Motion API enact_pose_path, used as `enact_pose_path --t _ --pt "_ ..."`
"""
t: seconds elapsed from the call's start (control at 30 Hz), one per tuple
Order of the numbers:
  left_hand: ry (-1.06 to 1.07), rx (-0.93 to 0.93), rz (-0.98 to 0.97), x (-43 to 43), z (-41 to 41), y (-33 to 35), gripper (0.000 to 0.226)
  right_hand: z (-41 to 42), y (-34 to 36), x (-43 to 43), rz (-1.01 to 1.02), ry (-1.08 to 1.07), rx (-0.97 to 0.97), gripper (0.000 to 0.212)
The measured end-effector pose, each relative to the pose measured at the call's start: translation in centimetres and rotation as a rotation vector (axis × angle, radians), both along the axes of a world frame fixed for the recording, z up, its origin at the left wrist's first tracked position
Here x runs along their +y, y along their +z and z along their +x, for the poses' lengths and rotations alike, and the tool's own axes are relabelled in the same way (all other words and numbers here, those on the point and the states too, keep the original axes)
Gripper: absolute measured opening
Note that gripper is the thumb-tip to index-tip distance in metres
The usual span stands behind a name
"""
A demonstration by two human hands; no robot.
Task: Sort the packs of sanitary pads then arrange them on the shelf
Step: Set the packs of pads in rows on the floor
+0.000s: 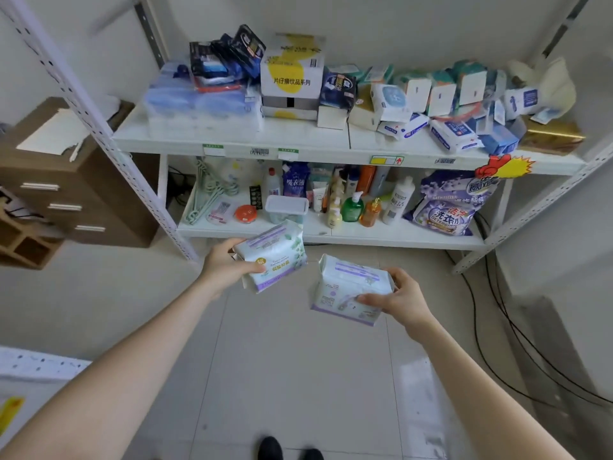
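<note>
Gripping noted: left hand (229, 267) clamped on green-leaf pack (275, 257), right hand (403, 302) on purple pack (348, 290), both held apart, in front of shelf (331, 153). Risk: loose pile (454, 134) on shelf toppled if packs pushed in.

We stand on a pale tiled floor (298, 376) between white walls (398, 21), a brown drawer cabinet (83, 194) at our left.
</note>
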State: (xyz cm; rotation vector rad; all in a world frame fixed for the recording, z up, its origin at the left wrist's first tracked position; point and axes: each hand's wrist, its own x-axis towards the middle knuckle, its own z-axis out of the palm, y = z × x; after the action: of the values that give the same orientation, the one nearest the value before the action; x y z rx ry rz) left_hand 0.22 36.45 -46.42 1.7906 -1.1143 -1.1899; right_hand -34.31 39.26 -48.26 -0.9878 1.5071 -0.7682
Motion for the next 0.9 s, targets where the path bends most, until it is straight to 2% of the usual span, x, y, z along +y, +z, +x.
enact_pose_path --t 0.23,0.53,0.73,0.9 --pt "-0.050 -0.017 0.096 -1.4 1.4 -6.2 0.060 2.0 -6.6 0.2 0.119 0.030 0.013 0.073" --pt "-0.202 -0.051 0.187 -9.0 6.0 -15.0 0.064 8.7 -14.8 -3.9 0.177 0.057 0.058 0.067" --pt "-0.267 -0.048 0.219 -12.9 7.9 -24.5 0.067 11.8 -23.0 -6.8 0.183 0.082 0.127 0.065" --pt "-0.306 -0.014 0.216 -15.9 7.8 -35.4 0.063 12.5 -32.8 -9.8 0.162 0.102 0.148 0.064"
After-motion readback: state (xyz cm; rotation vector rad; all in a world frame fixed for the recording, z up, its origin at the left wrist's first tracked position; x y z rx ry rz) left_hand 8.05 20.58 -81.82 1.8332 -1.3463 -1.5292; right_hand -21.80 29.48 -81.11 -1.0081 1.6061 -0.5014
